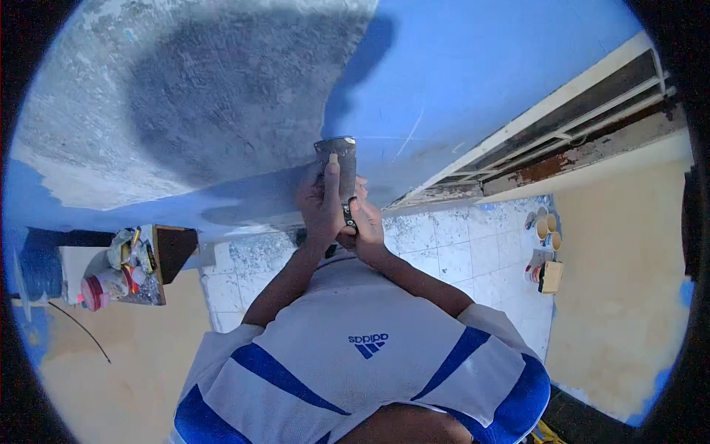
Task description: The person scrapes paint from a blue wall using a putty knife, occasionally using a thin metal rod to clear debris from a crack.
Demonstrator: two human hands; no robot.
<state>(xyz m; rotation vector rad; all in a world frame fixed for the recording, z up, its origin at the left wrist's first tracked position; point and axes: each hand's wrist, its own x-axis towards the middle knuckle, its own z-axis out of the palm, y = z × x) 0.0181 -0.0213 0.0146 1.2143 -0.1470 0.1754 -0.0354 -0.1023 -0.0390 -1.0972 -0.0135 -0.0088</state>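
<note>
**Scraper blade pressed on the blue wall with both hands**

In the head view, a flat metal scraper point(336, 159) is held against the blue wall point(481, 66), at the border between the blue paint and a large grey scraped patch point(207, 96). The left hand point(319, 203) is wrapped around the tool, with its fingers closed on it and one finger laid straight along the blade. The right hand point(364, 222) is closed on the handle just below. A small table with tins and bottles point(122, 277) is seen at the left, and some paint cans point(546, 248) are standing on the tiled floor point(451, 251) at the right.

For good work, it is judged that the blade should be kept at a low angle, pressure should be given evenly by both hands, and short strokes should be made from the edge of the patch
</note>
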